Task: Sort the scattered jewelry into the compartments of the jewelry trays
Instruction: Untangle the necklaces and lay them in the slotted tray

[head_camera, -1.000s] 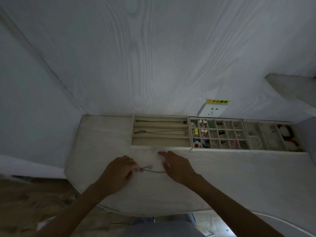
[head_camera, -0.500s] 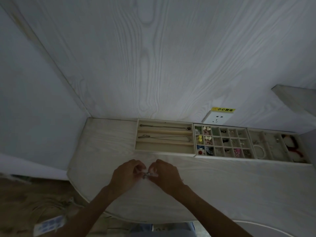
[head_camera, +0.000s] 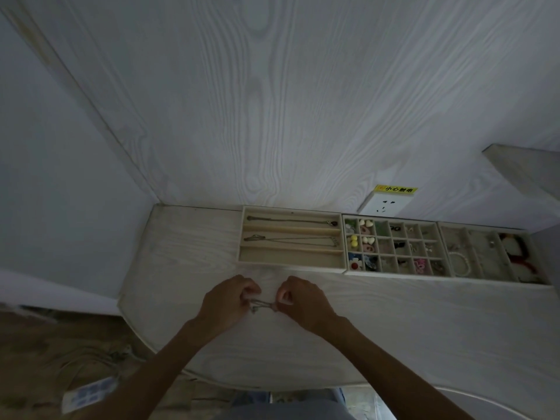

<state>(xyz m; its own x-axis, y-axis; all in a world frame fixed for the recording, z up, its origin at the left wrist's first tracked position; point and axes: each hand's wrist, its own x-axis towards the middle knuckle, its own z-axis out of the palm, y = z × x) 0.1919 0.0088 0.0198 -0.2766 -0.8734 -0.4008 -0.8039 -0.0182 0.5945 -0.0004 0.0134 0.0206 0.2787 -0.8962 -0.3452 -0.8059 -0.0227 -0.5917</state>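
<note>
A thin silver necklace (head_camera: 263, 305) is stretched a short way between my two hands, just above the white tabletop (head_camera: 394, 328). My left hand (head_camera: 226, 301) pinches its left end, where a small pendant hangs. My right hand (head_camera: 303, 301) pinches the other end. Behind them, against the wall, stand three beige trays side by side. The left tray (head_camera: 291, 262) has long slots; two hold necklaces and its front slot holds nothing. The middle tray (head_camera: 394, 272) is a grid with small colourful pieces. The right tray (head_camera: 491, 281) holds a white bracelet and a red item.
A white wall socket (head_camera: 385, 204) with a yellow label sits above the trays. A side panel (head_camera: 545, 250) closes the table at the right. The table's rounded left edge (head_camera: 133, 322) drops to a floor with cloth and a small packet (head_camera: 88, 395).
The necklace lay on the table one second ago. My hands came together over it, took its ends, and now draw it slightly apart above the surface.
</note>
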